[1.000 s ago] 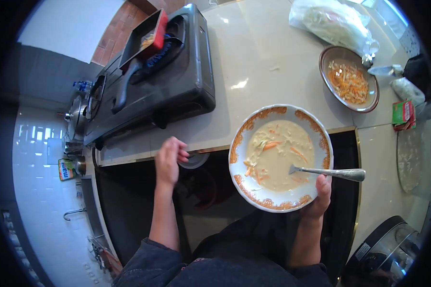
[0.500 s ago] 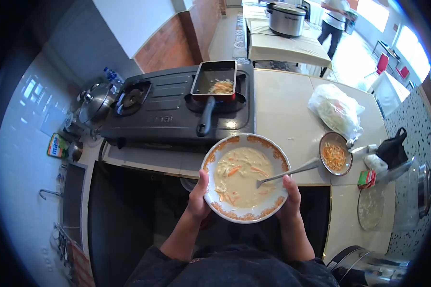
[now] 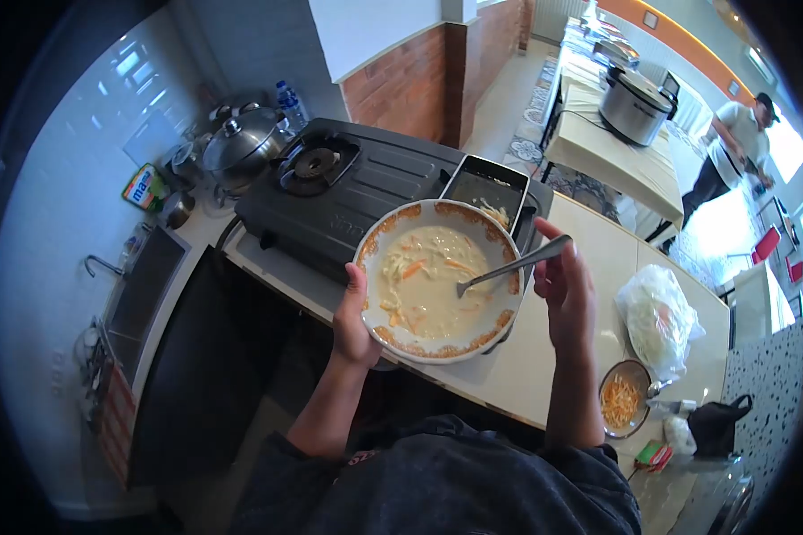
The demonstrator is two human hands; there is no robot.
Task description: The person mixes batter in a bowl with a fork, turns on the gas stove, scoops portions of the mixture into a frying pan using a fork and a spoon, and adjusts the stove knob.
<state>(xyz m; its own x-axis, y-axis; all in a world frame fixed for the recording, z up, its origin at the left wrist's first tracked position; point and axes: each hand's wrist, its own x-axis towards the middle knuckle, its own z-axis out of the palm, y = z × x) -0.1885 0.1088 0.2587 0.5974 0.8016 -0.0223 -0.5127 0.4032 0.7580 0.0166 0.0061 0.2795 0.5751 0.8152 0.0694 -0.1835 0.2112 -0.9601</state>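
Note:
My left hand [image 3: 355, 325] grips the left rim of a white bowl [image 3: 408, 349] with an orange-brown patterned edge, thumb on top. Inside is a pale, creamy batter [image 3: 433, 308] with orange and whitish shreds. A metal fork [image 3: 509, 267] leans in the batter, its handle sticking out over the right rim. Around the handle's end my right hand [image 3: 567, 290] is raised off the bowl with fingers apart; whether it touches the handle is unclear. Behind the bowl, a rectangular frying pan [image 3: 486, 185] with shredded food in it sits on the stove, partly covered.
The black gas stove [image 3: 375, 178] has a bare burner on its left. To the right lie a plastic bag [image 3: 658, 321] of vegetable and a bowl of orange shreds [image 3: 623, 399]. A sink [image 3: 143, 285] is at left. Another person [image 3: 736, 147] stands beyond a table with a large cooker [image 3: 635, 105].
The bowl has moved up and left toward the stove, now hiding the pan's handle. My right hand has left the rim and risen to the fork handle. The view has turned.

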